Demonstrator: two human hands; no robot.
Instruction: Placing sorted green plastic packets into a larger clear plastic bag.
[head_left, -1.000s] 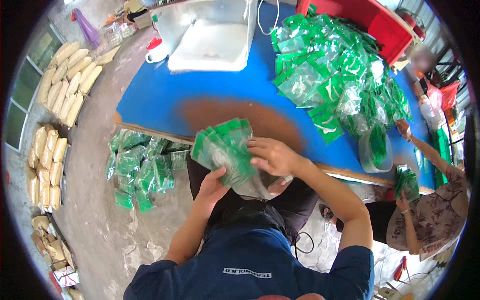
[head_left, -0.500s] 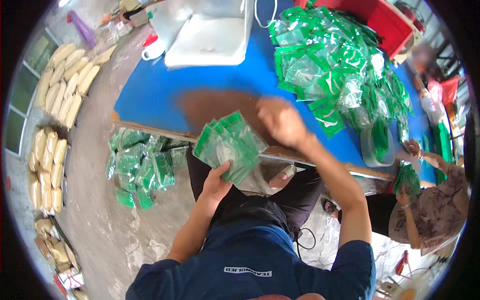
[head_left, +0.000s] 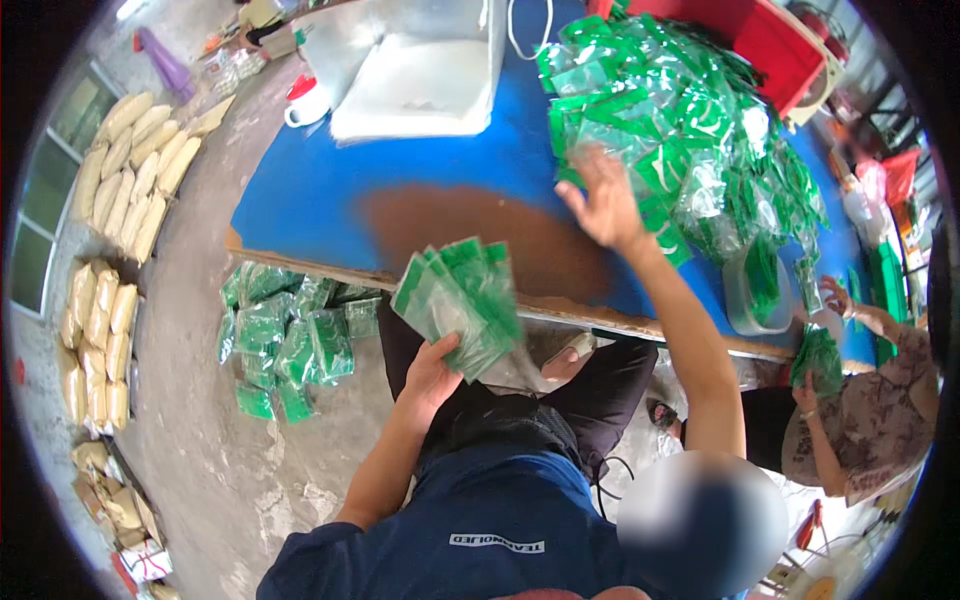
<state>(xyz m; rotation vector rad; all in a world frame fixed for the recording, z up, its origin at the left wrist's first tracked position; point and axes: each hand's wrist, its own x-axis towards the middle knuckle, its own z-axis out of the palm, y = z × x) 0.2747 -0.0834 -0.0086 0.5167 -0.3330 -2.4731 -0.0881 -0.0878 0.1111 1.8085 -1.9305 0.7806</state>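
Note:
My left hand (head_left: 436,372) grips a fanned stack of green and clear plastic packets (head_left: 465,305), held up in front of the table's near edge. Over the blue tabletop, my right hand (head_left: 604,200) reaches out with fingers spread and nothing held in it. Its fingertips are at the near left side of a large heap of similar green packets (head_left: 690,110). Whether they touch the heap I cannot tell.
A metal bin with a white liner (head_left: 415,90) and a red-lidded white mug (head_left: 306,102) stand at the far left. A red crate (head_left: 765,45) is behind the heap. At right, a co-worker (head_left: 860,420) holds packets beside a clear tub (head_left: 745,300). Packet bundles (head_left: 290,335) lie on the floor.
My right hand has moved away and to the right, from over the brown patch to the heap, and its fingers have spread. My left hand still holds its stack.

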